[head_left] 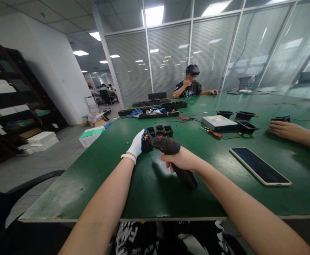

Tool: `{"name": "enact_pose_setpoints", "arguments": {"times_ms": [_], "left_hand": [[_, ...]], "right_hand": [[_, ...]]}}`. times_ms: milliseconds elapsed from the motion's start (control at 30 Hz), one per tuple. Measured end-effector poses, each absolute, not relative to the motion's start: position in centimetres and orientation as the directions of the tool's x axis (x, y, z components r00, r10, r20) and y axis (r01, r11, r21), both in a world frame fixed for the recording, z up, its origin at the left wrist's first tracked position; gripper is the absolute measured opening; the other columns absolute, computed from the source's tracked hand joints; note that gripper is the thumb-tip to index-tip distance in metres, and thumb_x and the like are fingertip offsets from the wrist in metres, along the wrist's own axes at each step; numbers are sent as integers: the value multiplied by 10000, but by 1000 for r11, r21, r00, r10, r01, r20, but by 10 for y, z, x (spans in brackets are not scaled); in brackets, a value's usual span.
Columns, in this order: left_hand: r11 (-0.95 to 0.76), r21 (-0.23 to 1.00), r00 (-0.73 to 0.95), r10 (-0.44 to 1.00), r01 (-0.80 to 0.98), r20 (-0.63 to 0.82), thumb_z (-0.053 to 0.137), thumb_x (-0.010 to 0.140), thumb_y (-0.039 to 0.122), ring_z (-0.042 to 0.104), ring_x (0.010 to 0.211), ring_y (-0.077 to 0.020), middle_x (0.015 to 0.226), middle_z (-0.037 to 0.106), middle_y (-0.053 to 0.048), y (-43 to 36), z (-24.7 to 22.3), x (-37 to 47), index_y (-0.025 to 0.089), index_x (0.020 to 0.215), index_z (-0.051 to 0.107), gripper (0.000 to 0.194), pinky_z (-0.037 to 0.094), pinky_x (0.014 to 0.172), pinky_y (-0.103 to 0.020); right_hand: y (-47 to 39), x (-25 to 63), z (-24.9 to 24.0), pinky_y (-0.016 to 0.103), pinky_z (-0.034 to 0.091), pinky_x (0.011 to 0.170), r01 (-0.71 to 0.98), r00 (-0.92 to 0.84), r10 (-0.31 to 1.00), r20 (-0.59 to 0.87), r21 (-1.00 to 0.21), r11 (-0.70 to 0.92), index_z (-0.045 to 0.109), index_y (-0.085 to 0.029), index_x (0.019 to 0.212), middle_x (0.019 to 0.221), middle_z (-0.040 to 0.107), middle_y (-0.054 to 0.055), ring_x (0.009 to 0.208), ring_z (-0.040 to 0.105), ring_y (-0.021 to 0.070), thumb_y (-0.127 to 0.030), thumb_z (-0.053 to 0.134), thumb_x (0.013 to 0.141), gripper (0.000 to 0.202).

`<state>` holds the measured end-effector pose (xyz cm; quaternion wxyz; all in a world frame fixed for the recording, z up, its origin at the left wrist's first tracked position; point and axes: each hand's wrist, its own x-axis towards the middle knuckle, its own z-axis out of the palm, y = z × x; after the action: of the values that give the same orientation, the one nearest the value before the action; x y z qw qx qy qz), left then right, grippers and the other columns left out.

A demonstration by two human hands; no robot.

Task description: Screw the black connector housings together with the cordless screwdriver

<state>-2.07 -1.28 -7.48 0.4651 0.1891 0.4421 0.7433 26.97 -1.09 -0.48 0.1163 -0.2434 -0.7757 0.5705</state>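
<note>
Tabletop [101, 191], green, long near edge.

Item: one black open box [147, 146], in the left half of the tabletop, set in from the left edge. Contents: brass-coloured pieces. Gripped on its left side by the left hand [137, 144], in a white and blue glove; fingers curled about the wall, exact spread hidden.

Item: one black power screwdriver [167, 145], nose at the box's opening; whether it touches a piece cannot be told. Right hand [180, 159], bare, fingers closed round the grip.

Item: three small black boxes [159, 130], open, in a row just beyond; small brass-coloured bits visible inside.

Item: one long black tray [159, 115], toward the far left corner; crumpled white material inside, blue glove [135, 113] at its left end.

Item: three black tapered tubs [247, 126], right of centre, beside a metal-cased unit [220, 123]; contents not discernible.

Item: one dark tub [280, 119], toward the right edge, under another person's hand [284, 129].

Item: one white and green carton [92, 136], on the floor beyond the left edge; contents unseen.
</note>
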Motion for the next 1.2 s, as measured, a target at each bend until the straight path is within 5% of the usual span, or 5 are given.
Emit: {"name": "enact_pose_setpoints", "arguments": {"times_ms": [633, 1200], "left_hand": [[-209, 828, -503, 859, -521, -100, 796, 1081, 644, 895, 1170, -368, 1184, 916, -161, -14, -74, -19, 144, 1517, 794, 664, 664, 1180, -505], [-196, 826, -521, 843, -529, -133, 725, 1142, 525, 909, 1108, -336, 1183, 918, -165, -14, -74, -20, 130, 1530, 785, 557, 667, 1168, -474]], "right_hand": [[-13, 271, -1, 245, 514, 528, 257, -854, 512, -93, -931, 260, 660, -198, 650, 602, 722, 14, 505, 688, 155, -127, 774, 1011, 385], [-11, 270, -4, 235, 497, 511, 249, -855, 509, -101, -940, 233, 658, -198, 674, 609, 724, 11, 501, 680, 149, -146, 815, 976, 344]]}}
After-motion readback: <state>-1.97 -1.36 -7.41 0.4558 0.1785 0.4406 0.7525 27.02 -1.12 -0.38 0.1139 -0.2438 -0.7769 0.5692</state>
